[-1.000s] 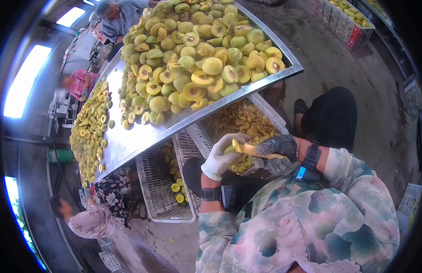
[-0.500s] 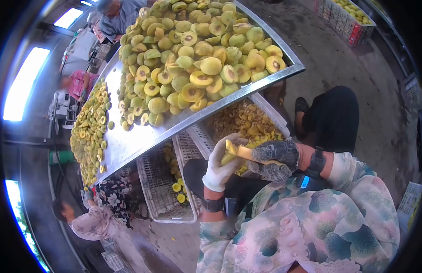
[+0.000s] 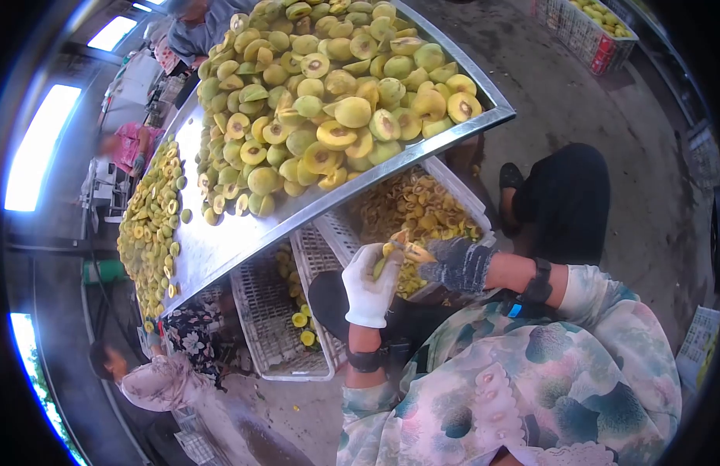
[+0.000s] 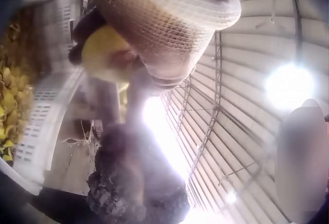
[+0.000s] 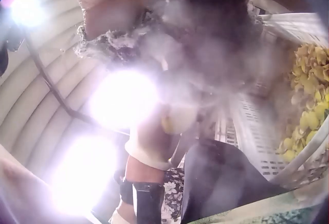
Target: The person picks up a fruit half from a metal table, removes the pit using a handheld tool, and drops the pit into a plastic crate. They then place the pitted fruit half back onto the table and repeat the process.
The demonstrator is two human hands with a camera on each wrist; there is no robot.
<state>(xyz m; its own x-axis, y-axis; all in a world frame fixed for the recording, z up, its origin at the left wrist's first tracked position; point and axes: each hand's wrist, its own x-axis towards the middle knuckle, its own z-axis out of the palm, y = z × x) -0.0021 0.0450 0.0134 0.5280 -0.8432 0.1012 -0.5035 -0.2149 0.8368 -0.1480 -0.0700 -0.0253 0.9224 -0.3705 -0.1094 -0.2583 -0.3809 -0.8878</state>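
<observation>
In the head view my left hand [image 3: 369,289], in a white glove, holds a yellow-green fruit piece [image 3: 379,268] between thumb and fingers. My right hand [image 3: 459,266], gloved in dark grey, grips a tan, narrow object [image 3: 416,252] whose tip meets the fruit; its exact shape is unclear. The left wrist view shows the pale fruit [image 4: 105,54] beside the white glove [image 4: 159,23], with the grey glove [image 4: 136,175] below. Glare and blur hide most of the right hand's grip in the right wrist view, around the grey glove [image 5: 200,39].
A metal-edged table [image 3: 391,161] heaped with halved fruit slopes across the upper left. Below the hands stands a crate [image 3: 462,191] of fruit pieces, with another crate [image 3: 255,330] to its left. Several people work at left; more crates [image 3: 604,53] stand at upper right.
The left hand has turned more upright and shifted slightly left. My right hand has rotated, its fingers now nearer the fruit, and the tan object shows less of its length.
</observation>
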